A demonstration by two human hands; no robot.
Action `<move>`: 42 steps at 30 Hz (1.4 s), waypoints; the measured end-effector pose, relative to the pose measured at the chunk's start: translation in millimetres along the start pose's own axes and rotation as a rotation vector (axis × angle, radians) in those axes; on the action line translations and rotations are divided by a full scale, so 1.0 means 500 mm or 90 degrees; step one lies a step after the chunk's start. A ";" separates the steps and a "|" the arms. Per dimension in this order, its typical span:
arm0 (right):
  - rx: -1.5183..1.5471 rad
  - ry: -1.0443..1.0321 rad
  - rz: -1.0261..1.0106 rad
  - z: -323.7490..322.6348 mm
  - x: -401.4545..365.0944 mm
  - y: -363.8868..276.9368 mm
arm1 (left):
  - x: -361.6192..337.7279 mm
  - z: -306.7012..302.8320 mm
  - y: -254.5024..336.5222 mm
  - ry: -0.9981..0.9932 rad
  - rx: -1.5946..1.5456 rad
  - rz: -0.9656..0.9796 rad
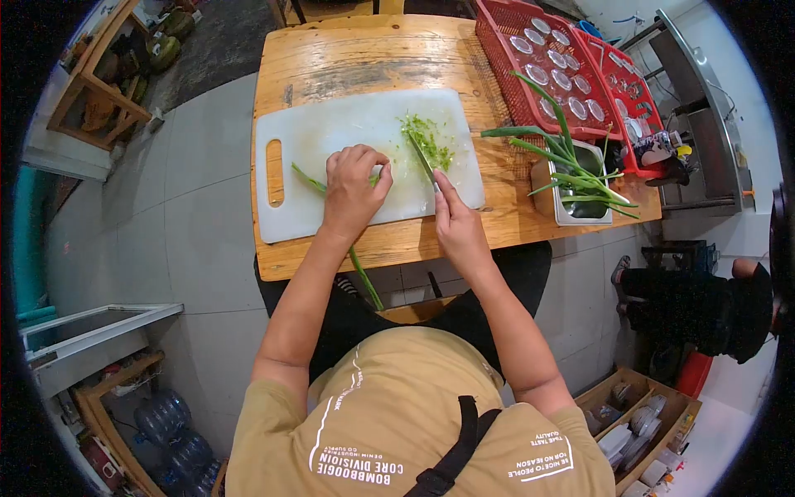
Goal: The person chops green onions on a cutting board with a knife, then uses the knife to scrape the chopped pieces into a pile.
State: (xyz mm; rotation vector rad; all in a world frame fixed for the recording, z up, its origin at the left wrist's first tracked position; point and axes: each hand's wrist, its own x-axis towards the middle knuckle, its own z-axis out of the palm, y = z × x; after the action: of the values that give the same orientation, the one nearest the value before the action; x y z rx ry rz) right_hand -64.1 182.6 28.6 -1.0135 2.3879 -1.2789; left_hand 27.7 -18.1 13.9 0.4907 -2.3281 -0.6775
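My left hand [354,184] is closed round a bunch of green onions [364,277] on the white cutting board [306,137]. One green end sticks out on the left of the hand, and a longer stalk hangs down past the table's front edge. My right hand [457,219] grips a knife [421,156] by its handle, most of which the fingers hide. The blade points away from me and lies against a scatter of chopped green onion [435,142] on the board's right side. A gap separates the blade from my left hand.
Right of the board, a metal container [571,214] holds whole green onions [563,157]. Behind it stands a red basket [497,74] of clear-lidded cups. The wooden table [356,50] ends close to my body. Another person [696,306] is at the far right.
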 end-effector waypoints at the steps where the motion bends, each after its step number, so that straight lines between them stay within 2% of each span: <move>1: -0.016 0.001 0.012 0.001 0.002 -0.002 | 0.000 -0.003 -0.002 0.003 0.002 0.000; 5: -0.028 -0.041 0.069 -0.014 0.006 -0.022 | -0.009 -0.007 -0.012 0.030 -0.005 -0.003; 7: -0.017 -0.005 -0.012 -0.003 0.029 -0.007 | -0.016 0.002 -0.006 0.053 -0.007 0.008; 11: -0.023 0.019 -0.084 -0.003 0.007 -0.006 | -0.013 -0.012 -0.001 0.093 -0.023 0.030; 13: -0.033 -0.069 0.081 -0.034 -0.004 -0.049 | -0.013 -0.014 -0.005 0.090 -0.041 0.035; 15: -0.042 -0.075 0.099 -0.043 0.011 -0.084 | -0.013 -0.011 -0.004 0.154 -0.050 0.070; 17: -0.051 -0.078 0.106 -0.030 0.022 -0.078 | -0.014 -0.008 -0.004 0.150 -0.057 0.066; 19: -0.045 -0.030 0.000 0.007 0.025 -0.023 | -0.011 -0.008 -0.009 0.153 -0.060 0.062; 23: -0.116 -0.004 -0.075 0.014 0.002 0.001 | -0.011 -0.009 -0.013 0.157 -0.070 0.036; 29: -0.062 -0.063 0.039 0.010 0.032 -0.029 | -0.016 -0.005 -0.013 0.148 -0.074 0.038; 32: -0.062 -0.038 0.017 0.008 -0.005 -0.013 | -0.017 -0.008 -0.015 0.160 -0.074 0.036; 35: -0.029 -0.071 0.027 -0.015 -0.010 -0.025 | -0.021 -0.011 -0.014 0.164 -0.074 0.033; 39: -0.022 -0.054 -0.023 -0.004 0.021 -0.036 | -0.018 -0.009 -0.013 0.161 -0.075 0.030; 42: -0.047 -0.065 0.015 0.009 0.012 -0.026 | -0.021 -0.013 -0.014 0.161 -0.076 0.024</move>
State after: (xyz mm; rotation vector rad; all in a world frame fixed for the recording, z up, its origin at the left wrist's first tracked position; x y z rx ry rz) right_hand -60.0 171.0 37.1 -1.0408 2.3779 -1.1113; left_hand 40.6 -20.4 9.0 0.4503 -2.0422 -0.6894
